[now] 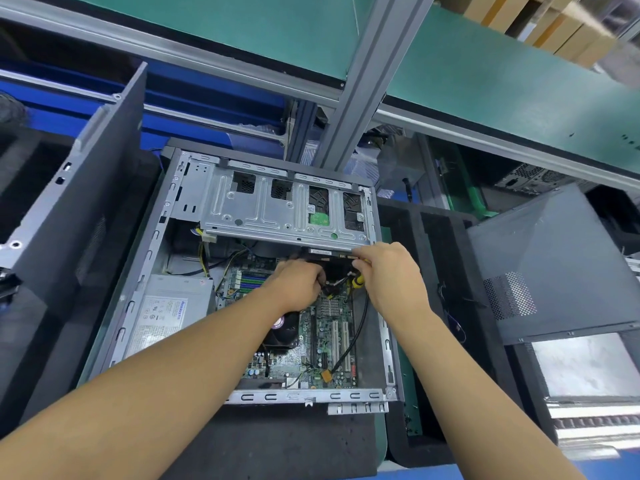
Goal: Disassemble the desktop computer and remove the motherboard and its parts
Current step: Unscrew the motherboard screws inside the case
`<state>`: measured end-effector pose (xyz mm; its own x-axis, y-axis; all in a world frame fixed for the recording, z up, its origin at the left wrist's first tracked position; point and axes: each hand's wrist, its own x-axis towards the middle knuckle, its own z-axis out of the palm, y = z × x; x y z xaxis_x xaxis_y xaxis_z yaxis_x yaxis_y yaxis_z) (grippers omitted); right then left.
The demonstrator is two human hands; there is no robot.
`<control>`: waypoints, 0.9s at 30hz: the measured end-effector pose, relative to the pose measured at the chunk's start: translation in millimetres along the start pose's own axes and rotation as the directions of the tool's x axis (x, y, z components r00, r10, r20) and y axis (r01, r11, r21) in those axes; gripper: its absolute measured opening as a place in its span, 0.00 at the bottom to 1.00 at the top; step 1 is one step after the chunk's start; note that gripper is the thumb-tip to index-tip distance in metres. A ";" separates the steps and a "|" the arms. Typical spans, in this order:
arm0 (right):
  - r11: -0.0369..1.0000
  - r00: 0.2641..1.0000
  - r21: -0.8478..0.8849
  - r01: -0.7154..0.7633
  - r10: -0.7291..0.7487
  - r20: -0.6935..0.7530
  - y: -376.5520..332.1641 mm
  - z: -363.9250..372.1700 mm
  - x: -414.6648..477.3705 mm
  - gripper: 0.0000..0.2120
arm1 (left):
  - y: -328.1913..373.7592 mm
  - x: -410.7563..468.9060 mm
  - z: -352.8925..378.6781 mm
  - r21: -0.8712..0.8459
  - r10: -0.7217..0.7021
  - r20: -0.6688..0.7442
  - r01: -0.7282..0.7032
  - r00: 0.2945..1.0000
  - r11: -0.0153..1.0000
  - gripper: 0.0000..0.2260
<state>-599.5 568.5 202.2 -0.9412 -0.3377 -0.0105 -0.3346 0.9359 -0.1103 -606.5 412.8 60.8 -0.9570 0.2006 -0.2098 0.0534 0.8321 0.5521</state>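
An open grey desktop case (145, 271) lies on its side on a dark foam mat. Inside it sits the green motherboard (325, 344), with a black CPU fan (285, 332), a silver power supply (169, 313) at the left and a metal drive cage (277, 206) at the far end. Both hands reach in under the cage. My left hand (298, 282) has its fingers curled round a bundle of black cables and connectors. My right hand (388, 271) grips a yellow-handled tool (358, 281) beside the same cables. A black cable (360, 327) loops down to a yellow connector (326, 375).
A removed grey side panel (86, 188) leans upright at the left. Another grey panel (561, 268) lies at the right on a foam tray. An aluminium post (360, 84) and green shelves rise behind the case. Cardboard boxes (540, 22) sit at the top right.
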 end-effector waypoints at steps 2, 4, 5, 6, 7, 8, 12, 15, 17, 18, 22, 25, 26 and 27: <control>0.999 0.999 0.020 -0.049 0.049 -0.017 -0.1 -2.0 -0.2 0.13 | 0.5 -0.3 0.4 -0.018 0.004 0.002 -0.004 1.000 1.000 0.11; 0.996 0.996 0.038 -0.086 0.085 0.010 -1.1 -1.5 0.2 0.13 | 0.9 -0.4 1.6 -0.023 -0.001 0.002 0.001 1.000 1.000 0.10; 0.995 0.995 0.031 -0.094 0.093 0.024 -2.7 0.2 0.0 0.13 | 0.8 -0.5 2.2 -0.022 -0.005 -0.001 0.005 1.000 1.000 0.10; 0.995 0.994 0.008 -0.100 0.100 0.032 -4.3 2.6 -0.4 0.13 | 0.7 -0.6 2.4 -0.023 -0.008 -0.003 0.008 1.000 1.000 0.10; 0.993 0.993 -0.024 -0.112 0.113 0.042 -6.0 5.0 -1.2 0.13 | 0.2 -0.7 2.3 -0.027 -0.009 -0.004 0.009 1.000 1.000 0.09; 0.990 0.990 -0.049 -0.132 0.134 0.047 -6.9 7.1 -1.6 0.14 | -0.2 -0.6 2.4 -0.034 -0.009 -0.004 0.009 1.000 0.999 0.09; 0.995 0.991 -0.026 -0.098 0.100 0.085 -4.2 7.6 -0.9 0.10 | 0.4 -0.2 3.6 -0.045 -0.016 -0.005 0.015 1.000 0.999 0.09; 0.999 0.993 0.040 -0.009 0.005 0.120 3.0 7.3 0.1 0.07 | 0.7 0.8 4.0 -0.042 -0.030 -0.001 0.030 1.000 0.999 0.08; 0.996 0.992 0.089 0.029 -0.040 0.120 5.0 6.2 -0.1 0.06 | 1.4 1.4 4.0 -0.045 -0.038 0.003 0.038 0.999 0.998 0.08; 0.993 0.993 0.114 0.036 -0.048 0.111 5.3 5.7 -0.1 0.07 | 1.5 1.5 4.1 -0.045 -0.042 0.003 0.042 0.999 0.998 0.08; 0.995 0.991 0.093 0.047 -0.058 0.121 3.2 6.2 0.1 0.11 | 1.5 0.7 4.7 -0.042 -0.046 0.004 0.046 0.999 0.998 0.09; 0.993 0.992 0.106 0.042 -0.054 0.112 1.1 3.0 1.0 0.19 | 2.1 0.0 3.2 -0.050 -0.047 0.001 0.047 0.999 0.998 0.09; 0.990 0.993 0.138 0.016 -0.032 0.117 1.0 1.9 1.8 0.19 | 2.4 0.0 2.9 -0.050 -0.046 0.003 0.046 0.999 0.998 0.09; 0.987 0.993 0.160 -0.010 -0.010 0.122 1.4 1.5 2.1 0.19 | 2.8 -0.1 2.6 -0.049 -0.046 0.005 0.046 0.999 0.998 0.09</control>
<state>-601.9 568.9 200.5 -0.9252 -0.3565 -0.1303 -0.3134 0.9111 -0.2678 -605.6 416.5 60.3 -0.9568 0.1652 -0.2391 -0.0047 0.8138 0.5811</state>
